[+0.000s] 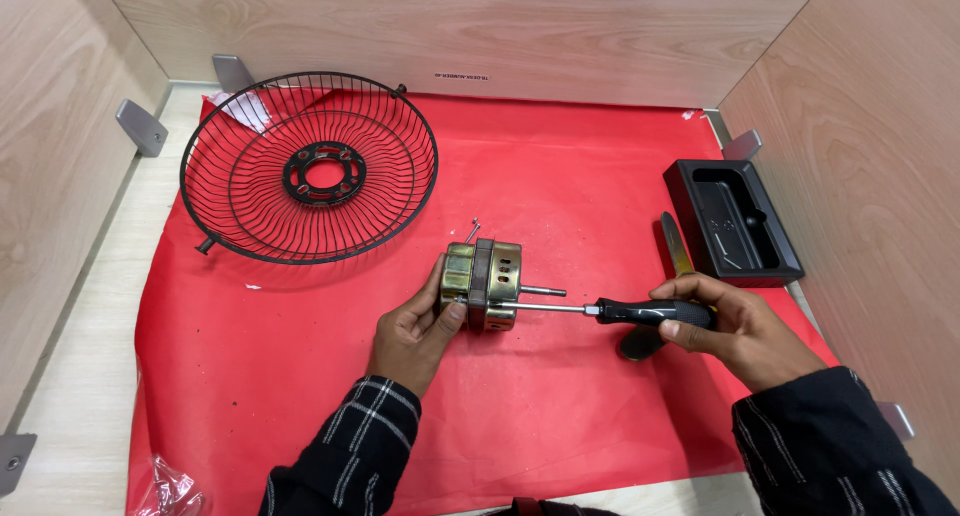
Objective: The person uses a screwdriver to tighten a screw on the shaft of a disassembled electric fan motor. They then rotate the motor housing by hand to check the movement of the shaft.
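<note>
Red mat (560, 176) in a wooden box | my left hand (412, 328) clamps the motor (482, 284) mid-mat | my right hand (735, 326) grips a screwdriver (600, 310), tip on the motor | fan guard (310, 166) far left, black tray (740, 226) right

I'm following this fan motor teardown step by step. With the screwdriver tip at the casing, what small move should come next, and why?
Probably turn the black-handled screwdriver in place. The right hand grips its handle, and its shaft meets the side of the brass-coloured round metal motor, which the left hand steadies on the red mat. One loose screw already lies behind the motor.
</note>
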